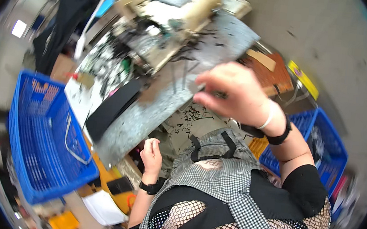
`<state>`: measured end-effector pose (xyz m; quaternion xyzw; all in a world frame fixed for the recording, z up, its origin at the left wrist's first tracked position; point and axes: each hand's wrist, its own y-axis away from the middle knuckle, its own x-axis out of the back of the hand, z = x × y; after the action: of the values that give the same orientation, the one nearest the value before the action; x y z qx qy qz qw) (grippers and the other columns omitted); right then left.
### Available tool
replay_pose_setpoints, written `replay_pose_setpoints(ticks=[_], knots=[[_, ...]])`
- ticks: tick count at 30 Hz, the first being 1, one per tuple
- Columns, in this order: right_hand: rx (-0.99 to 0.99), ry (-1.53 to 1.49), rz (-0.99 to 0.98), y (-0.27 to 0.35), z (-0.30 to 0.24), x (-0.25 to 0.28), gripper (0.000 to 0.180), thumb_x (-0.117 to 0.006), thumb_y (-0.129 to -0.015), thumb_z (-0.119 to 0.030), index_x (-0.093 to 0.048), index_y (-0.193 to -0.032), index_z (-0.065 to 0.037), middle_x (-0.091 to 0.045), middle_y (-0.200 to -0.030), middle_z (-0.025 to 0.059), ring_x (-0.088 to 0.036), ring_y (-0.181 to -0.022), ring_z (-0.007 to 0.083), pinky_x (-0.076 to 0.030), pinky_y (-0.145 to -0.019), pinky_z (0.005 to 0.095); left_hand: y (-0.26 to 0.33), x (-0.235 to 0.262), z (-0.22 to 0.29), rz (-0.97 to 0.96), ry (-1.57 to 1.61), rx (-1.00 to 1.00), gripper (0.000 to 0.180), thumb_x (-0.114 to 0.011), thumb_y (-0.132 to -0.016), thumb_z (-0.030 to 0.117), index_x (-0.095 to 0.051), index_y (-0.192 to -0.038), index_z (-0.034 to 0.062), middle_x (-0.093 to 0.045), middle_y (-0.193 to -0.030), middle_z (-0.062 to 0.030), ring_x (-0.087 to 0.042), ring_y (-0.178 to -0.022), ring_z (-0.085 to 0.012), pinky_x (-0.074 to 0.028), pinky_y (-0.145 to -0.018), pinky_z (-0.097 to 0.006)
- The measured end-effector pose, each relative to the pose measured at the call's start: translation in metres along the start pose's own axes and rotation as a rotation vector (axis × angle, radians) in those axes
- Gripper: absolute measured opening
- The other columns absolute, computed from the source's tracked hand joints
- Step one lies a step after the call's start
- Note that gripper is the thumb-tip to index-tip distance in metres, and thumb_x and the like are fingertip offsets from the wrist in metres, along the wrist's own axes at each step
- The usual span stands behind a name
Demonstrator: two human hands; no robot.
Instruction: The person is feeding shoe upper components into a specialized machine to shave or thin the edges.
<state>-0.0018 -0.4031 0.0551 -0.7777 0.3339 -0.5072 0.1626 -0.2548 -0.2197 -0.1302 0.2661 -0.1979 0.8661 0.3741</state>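
Observation:
My right hand (235, 93) is raised over the near right part of the grey worktable (136, 116). Its fingers curve loosely, with a gap between thumb and forefinger. A small dark patch shows in that gap, too blurred to name. Lower and to the left, my left hand (151, 156) is curled closed beside the table's near edge, with nothing visible in it. A long black fabric piece (115, 107) lies on the table's left part, apart from both hands. Farther back stands a cream sewing machine (199, 11), smeared by motion.
Blue baskets stand at the left (26, 142) and right (342, 156). Black scraps (196, 116) litter a pale surface near my lap. Brown board (270, 76) adjoins the table's right end, near a yellow box (303, 80). White paper (104, 209) lies low at left.

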Motion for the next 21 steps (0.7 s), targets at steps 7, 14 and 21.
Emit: replay_pose_setpoints(ticks=[7,14,21], knots=[[0.041,-0.312,0.196,-0.16,0.007,-0.013,0.026,-0.073,-0.083,-0.02,-0.068,-0.101,-0.001,-0.063,-0.073,-0.0008,-0.056,-0.068,0.0056,-0.045,-0.063,0.0204,0.021,0.011,-0.006,0.205,0.037,0.181,0.013,-0.054,-0.093,0.012,-0.06,-0.086,0.003,-0.048,-0.058,-0.002,-0.04,-0.049,-0.0064,-0.035,-0.047,-0.025],[0.156,0.184,0.226,-0.293,0.079,-0.061,0.031,-0.079,-0.073,-0.015,-0.065,-0.094,0.002,-0.063,-0.074,0.0076,-0.059,-0.065,0.0155,-0.048,-0.059,0.0271,0.022,-0.005,0.012,0.46,0.01,0.309,0.013,-0.057,-0.093,0.012,-0.06,-0.086,0.0014,-0.042,-0.054,-0.0008,-0.038,-0.048,-0.0055,-0.033,-0.046,-0.024],[0.168,0.151,0.112,-0.334,0.129,-0.097,0.041,-0.068,-0.08,-0.051,-0.073,-0.093,-0.012,-0.055,-0.059,0.0016,-0.05,-0.055,0.0138,-0.044,-0.059,0.0271,0.012,-0.048,0.037,0.63,-0.013,0.403,0.013,-0.057,-0.092,0.011,-0.06,-0.085,0.0009,-0.044,-0.055,-0.0006,-0.039,-0.049,-0.0039,-0.033,-0.046,-0.023]])
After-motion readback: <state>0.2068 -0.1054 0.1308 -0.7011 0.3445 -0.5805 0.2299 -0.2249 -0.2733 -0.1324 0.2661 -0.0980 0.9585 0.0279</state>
